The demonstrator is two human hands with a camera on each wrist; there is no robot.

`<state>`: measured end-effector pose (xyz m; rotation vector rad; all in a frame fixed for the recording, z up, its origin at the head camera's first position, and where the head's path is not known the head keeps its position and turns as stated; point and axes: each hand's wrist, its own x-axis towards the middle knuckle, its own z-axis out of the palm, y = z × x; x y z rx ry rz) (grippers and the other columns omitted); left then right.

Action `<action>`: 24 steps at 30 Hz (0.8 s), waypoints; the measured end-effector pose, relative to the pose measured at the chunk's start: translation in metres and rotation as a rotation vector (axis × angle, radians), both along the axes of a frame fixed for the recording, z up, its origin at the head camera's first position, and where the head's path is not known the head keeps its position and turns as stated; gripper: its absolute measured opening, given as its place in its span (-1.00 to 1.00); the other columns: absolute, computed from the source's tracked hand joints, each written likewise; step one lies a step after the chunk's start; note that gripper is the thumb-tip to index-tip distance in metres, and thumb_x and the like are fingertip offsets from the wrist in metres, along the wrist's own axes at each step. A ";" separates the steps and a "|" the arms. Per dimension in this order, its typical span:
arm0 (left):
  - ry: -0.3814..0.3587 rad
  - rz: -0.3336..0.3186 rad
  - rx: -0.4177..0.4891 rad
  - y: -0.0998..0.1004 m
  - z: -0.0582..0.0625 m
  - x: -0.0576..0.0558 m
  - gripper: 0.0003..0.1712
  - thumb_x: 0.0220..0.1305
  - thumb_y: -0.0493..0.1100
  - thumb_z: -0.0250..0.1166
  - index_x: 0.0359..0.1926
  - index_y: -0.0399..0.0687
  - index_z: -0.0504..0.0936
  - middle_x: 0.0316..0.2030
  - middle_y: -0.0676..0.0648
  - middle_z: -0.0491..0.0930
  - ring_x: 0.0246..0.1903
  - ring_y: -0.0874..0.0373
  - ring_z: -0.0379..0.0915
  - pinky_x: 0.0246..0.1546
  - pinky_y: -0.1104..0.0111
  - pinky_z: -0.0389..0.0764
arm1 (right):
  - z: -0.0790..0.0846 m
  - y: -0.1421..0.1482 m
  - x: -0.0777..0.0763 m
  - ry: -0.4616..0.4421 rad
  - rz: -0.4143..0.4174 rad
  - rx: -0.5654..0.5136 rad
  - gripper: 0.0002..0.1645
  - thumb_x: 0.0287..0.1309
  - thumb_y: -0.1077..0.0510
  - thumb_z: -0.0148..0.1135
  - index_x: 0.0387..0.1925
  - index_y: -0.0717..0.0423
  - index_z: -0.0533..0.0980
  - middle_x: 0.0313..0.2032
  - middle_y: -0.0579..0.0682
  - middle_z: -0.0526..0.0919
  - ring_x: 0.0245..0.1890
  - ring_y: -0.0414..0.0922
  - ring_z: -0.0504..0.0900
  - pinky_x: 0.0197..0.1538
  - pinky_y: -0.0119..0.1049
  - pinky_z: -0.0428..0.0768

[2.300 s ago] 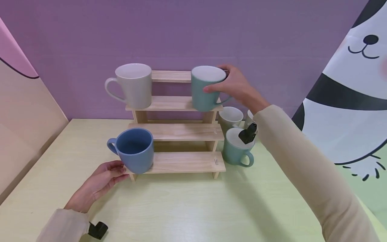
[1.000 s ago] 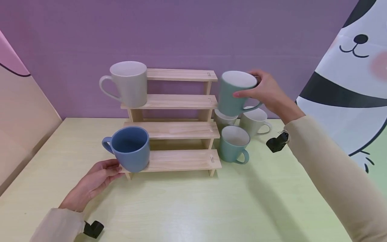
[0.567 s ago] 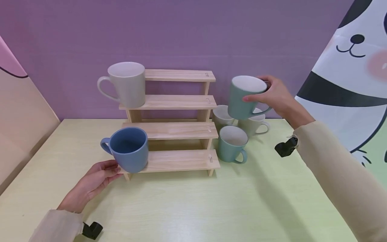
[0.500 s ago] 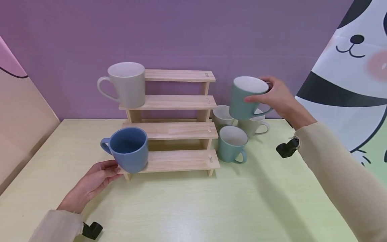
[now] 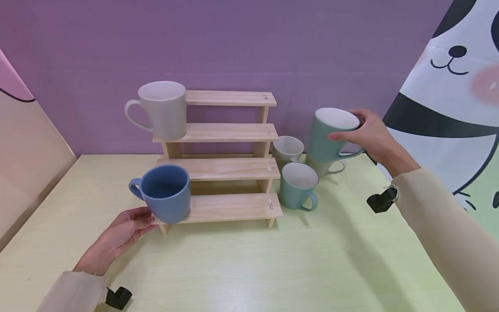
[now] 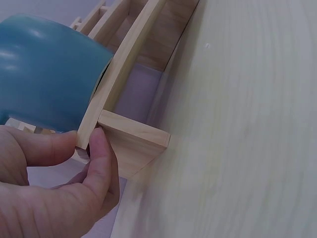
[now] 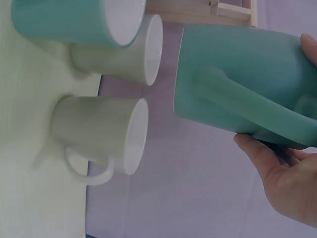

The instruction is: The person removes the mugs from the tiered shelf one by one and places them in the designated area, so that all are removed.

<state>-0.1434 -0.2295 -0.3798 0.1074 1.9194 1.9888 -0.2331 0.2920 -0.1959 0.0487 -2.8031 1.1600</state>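
My right hand (image 5: 372,132) grips a tall teal mug (image 5: 329,136) near its rim, thumb on the near side. In the right wrist view that mug (image 7: 233,79) hangs above the table, apart from the white mugs. My left hand (image 5: 126,232) pinches the left end of the lowest board of a wooden tiered rack (image 5: 234,207); in the left wrist view the thumb (image 6: 52,148) lies on top and fingers curl beneath. On that board a blue mug (image 5: 167,195) sits just above the hand. A white mug (image 5: 169,115) stands at the left on a higher tier.
Right of the rack stand a shorter teal mug (image 5: 298,188) and a white mug (image 5: 287,149). Another white mug (image 7: 94,129) is mostly hidden behind the held one in the head view. A purple wall (image 5: 234,43) closes off the table's back.
My right hand has lifted the tall teal mug off the right end of an upper tier and carried it rightward, lately lower, over the white mugs. The left hand keeps its hold on the rack.
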 end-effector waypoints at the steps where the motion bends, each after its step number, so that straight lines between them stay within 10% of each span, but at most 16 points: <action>1: -0.003 0.004 -0.002 0.000 0.000 0.000 -0.33 0.37 -0.46 -0.11 0.35 -0.64 -0.22 -0.12 0.11 0.48 -0.15 0.37 0.55 0.01 0.48 0.58 | -0.002 0.002 0.000 0.000 -0.001 -0.001 0.03 -0.04 -0.11 0.44 0.33 0.22 0.14 0.18 0.15 0.33 0.08 -0.01 0.38 0.15 -0.08 0.41; 24: 0.002 0.003 -0.009 -0.001 -0.001 0.001 -0.32 0.37 -0.46 -0.11 0.35 -0.64 -0.23 -0.10 0.09 0.46 -0.13 0.37 0.54 0.03 0.48 0.57 | -0.038 0.030 0.009 -0.021 -0.029 -0.028 0.02 -0.02 0.05 0.43 0.35 0.28 0.08 0.19 0.11 0.30 -0.06 -0.28 0.37 -0.08 -0.52 0.41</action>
